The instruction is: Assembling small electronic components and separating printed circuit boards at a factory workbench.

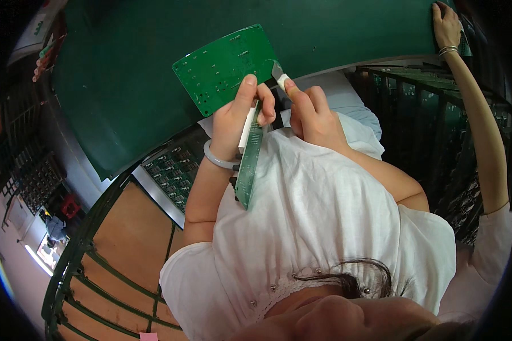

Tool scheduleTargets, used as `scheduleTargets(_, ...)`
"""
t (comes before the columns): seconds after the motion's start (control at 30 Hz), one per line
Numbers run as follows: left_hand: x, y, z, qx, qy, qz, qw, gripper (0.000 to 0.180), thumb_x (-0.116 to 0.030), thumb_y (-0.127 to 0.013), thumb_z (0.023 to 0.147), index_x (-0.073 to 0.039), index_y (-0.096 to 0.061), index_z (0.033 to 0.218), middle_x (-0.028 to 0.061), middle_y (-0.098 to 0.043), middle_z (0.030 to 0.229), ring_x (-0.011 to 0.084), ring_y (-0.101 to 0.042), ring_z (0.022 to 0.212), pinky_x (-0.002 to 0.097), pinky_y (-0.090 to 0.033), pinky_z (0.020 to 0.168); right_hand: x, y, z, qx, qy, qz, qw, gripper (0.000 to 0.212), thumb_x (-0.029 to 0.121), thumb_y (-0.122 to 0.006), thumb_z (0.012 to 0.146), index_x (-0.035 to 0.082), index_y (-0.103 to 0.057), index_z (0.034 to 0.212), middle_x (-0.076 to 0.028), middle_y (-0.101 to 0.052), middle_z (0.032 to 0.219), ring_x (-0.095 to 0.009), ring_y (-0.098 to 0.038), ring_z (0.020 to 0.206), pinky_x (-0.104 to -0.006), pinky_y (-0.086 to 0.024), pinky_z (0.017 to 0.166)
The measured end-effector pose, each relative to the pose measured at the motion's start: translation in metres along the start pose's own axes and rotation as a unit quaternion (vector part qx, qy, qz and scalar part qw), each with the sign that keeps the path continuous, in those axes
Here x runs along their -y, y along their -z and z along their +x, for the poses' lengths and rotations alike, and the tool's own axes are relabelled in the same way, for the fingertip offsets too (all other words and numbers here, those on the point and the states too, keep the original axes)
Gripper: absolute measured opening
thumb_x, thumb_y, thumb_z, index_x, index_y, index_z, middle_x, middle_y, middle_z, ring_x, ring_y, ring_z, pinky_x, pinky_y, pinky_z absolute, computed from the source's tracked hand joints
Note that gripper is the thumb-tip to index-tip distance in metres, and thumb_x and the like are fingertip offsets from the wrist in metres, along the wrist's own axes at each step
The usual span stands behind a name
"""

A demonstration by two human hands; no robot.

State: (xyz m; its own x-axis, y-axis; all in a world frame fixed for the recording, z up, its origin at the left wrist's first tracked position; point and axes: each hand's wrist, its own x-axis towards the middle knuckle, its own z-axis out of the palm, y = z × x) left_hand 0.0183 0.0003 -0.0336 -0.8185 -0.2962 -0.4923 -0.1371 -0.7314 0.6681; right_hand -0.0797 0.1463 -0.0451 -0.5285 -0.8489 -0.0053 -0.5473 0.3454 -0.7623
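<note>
My left hand is closed, its thumb pressed along the lower edge of a green circuit board whose solder-dotted face is turned up. The same hand's fingers curl round the end of a second circuit board, which stands nearly edge-on against my white shirt. A white block-shaped part shows between that board and my wrist. In my right hand is a small knife with a white handle. Its short blade touches or nearly touches the right edge of the upper board; which of these I cannot tell.
A dark green tabletop spreads beyond my hands. Another person's hand rests at its far right. Racks of boards stand at the right, and a tray of small boards sits below the table at left, near a green-framed shelf.
</note>
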Motion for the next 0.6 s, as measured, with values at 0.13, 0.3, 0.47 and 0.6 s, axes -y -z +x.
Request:
scheduleTargets(0.13,0.003,0.002,0.001,0.005,-0.016,0.001,1.0,0.054,-0.038,-0.034,0.106,-0.002,-0.053,0.071,0.0018,-0.046,0.059,0.0092,-0.042,0.055,0.023,-0.036,0.054,0.001,-0.001,0.0,0.002,0.01,-0.032,0.999,0.061,0.001,-0.064,0.076,0.011,-0.05,0.135,-0.014,-0.049,0.087,-0.035,-0.061,0.059,-0.044,-0.053,0.054)
scheduleTargets(0.3,-0.001,-0.011,0.003,-0.04,-0.016,0.02,0.999,0.053,-0.036,-0.034,0.106,-0.002,-0.05,0.068,0.0024,-0.04,0.057,0.0111,-0.036,0.053,0.0244,-0.03,0.051,0.015,0.009,0.006,0.034,-0.037,-0.122,0.991,0.054,-0.002,-0.062,0.08,0.011,-0.052,0.132,-0.015,-0.055,0.076,-0.036,-0.06,0.057,-0.047,-0.05,0.051)
scheduleTargets(0.47,-0.001,-0.015,0.005,-0.043,-0.029,0.037,0.998,0.052,-0.035,-0.035,0.106,-0.001,-0.051,0.069,0.0034,-0.042,0.057,0.011,-0.037,0.053,0.0243,-0.031,0.051,0.017,0.014,0.007,0.041,-0.051,-0.145,0.987,0.057,0.0,-0.062,0.08,0.013,-0.05,0.134,-0.016,-0.055,0.074,-0.038,-0.059,0.054,-0.0479,-0.048,0.049)
scheduleTargets(0.6,0.001,-0.011,-0.002,-0.076,-0.065,0.032,0.995,0.05,-0.032,-0.037,0.106,0.0,-0.052,0.07,0.0046,-0.044,0.058,0.0111,-0.038,0.052,0.0245,-0.032,0.051,0.021,0.012,0.004,0.067,-0.051,-0.189,0.978,0.061,-0.002,-0.061,0.08,0.012,-0.046,0.137,-0.015,-0.056,0.073,-0.037,-0.058,0.054,-0.048,-0.048,0.05)
